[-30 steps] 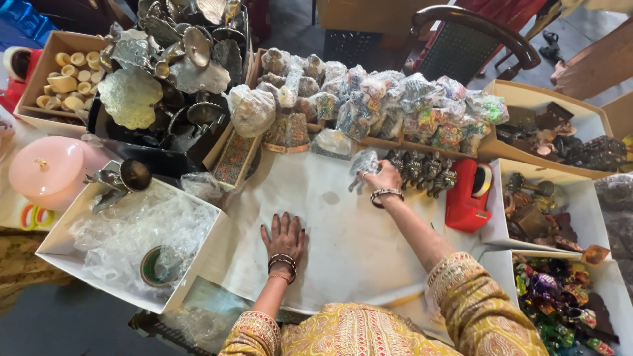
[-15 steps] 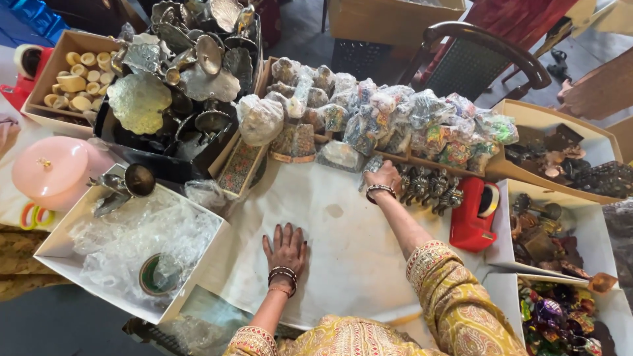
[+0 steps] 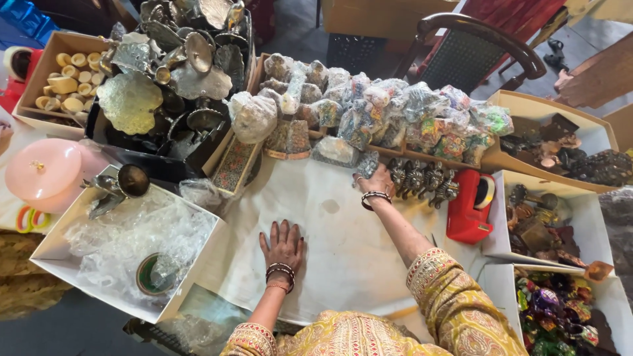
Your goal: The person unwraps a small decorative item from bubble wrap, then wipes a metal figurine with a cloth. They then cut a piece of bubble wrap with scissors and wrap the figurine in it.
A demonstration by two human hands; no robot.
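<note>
A small clear-wrapped packet of patterned, greyish contents sat at the near edge of the heaped wrapped bundles, just beside a row of dark metal figurines on the white-covered tabletop.

You wear a yellow garment with a fine printed pattern, its sleeves ending in broad embroidered cuffs worked in red, green and gold. Your left hand has dark bangles stacked at the wrist with one thin red one beside them. Your right hand carries a dark and silver bracelet and a ring on one finger.
</note>
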